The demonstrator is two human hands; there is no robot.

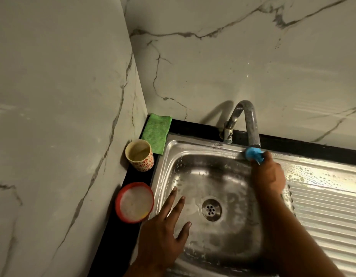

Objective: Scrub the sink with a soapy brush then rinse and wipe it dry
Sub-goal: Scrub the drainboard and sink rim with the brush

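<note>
Stainless steel is carrying a thin soapy film across the sink (195,145), which is filling the lower right of the frame, so I am judging the scrubbing step to be in hand, with rinsing and drying not yet done. The right hand (270,174) is gripping a blue brush (253,153), fingers curled round it, and is setting its head on the sink's back rim just under the tap (251,124), right of centre. That grip is likely letting the bristles reach the strip behind the bowl. No water is visibly running. The left hand (163,234) is lying wide at lower centre, fingers straight and spread over the sink's left wall, holding nothing. It is probably steadying the body, though I cannot tell whether it is touching the steel. Suds are beading on the drainboard (323,176) at the right edge.

2 containers are standing on the dark counter (117,246) left of the sink. A red tub (134,203) is holding whitish foam, probably placed close for reloading the brush, and above it a patterned cup (140,155) is holding a murky liquid. A green cloth (156,133) is lying in the corner behind the cup, likely waiting for the wipe.
</note>
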